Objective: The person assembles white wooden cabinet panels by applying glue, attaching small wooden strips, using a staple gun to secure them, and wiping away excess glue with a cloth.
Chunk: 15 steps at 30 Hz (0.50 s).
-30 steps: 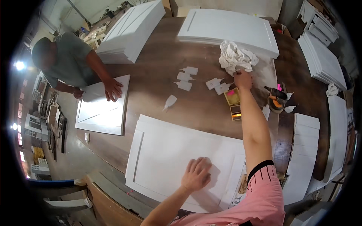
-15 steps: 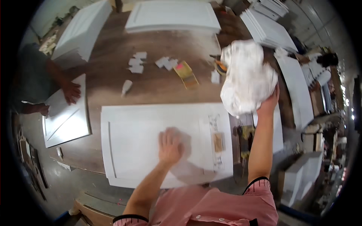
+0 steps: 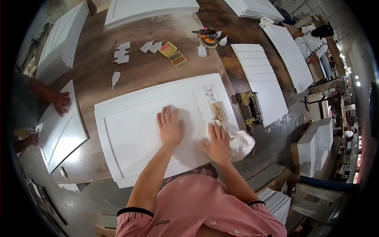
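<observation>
A white cabinet-door panel [image 3: 142, 126] with a recessed centre lies on the table in front of me. My left hand [image 3: 170, 128] rests flat on its recessed middle, fingers stretched out, holding nothing. At the panel's right border my right hand [image 3: 218, 144] presses down on a white cloth [image 3: 241, 145], which bunches around the fingers and hangs past the edge. Just beyond that hand, a small tan block [image 3: 218, 111] sits on a marked strip [image 3: 210, 94] along the border. The cloth hides part of the border beneath it.
Several white bottles [image 3: 122, 53], a yellow case [image 3: 169, 49] and an orange sander [image 3: 208, 41] stand on the brown table [image 3: 150, 73]. Stacked white panels [image 3: 154, 10] line its far side. At left, a co-worker's hand [image 3: 61, 103] touches another panel [image 3: 65, 130].
My right hand has brought the cloth down from above the table's right side onto the panel's right border. My left hand stays on the panel. The view has shifted and tilted.
</observation>
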{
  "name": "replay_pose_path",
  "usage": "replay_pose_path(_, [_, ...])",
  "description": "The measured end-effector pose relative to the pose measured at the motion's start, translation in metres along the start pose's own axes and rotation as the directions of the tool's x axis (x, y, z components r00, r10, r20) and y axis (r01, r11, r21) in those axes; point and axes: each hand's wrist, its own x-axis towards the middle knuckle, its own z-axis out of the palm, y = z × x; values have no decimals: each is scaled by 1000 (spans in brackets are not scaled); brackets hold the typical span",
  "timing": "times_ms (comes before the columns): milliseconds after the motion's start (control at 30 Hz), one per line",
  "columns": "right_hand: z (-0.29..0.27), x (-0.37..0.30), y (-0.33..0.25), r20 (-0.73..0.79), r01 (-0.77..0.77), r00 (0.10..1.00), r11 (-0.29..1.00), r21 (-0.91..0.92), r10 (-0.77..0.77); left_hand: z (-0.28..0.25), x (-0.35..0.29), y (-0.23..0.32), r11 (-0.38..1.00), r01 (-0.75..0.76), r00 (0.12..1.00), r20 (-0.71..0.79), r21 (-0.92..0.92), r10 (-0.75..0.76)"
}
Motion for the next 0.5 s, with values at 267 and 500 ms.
replay_pose_path(267, [6,14,11,131,43,991,981,-191,-18,4,-2,1,1000,-3,1000,-15,6,4])
replay_pose_path(500, [8,3,10,29,68,997,988,-137,-65,7,1,6,999,21,1000,8,26,-21])
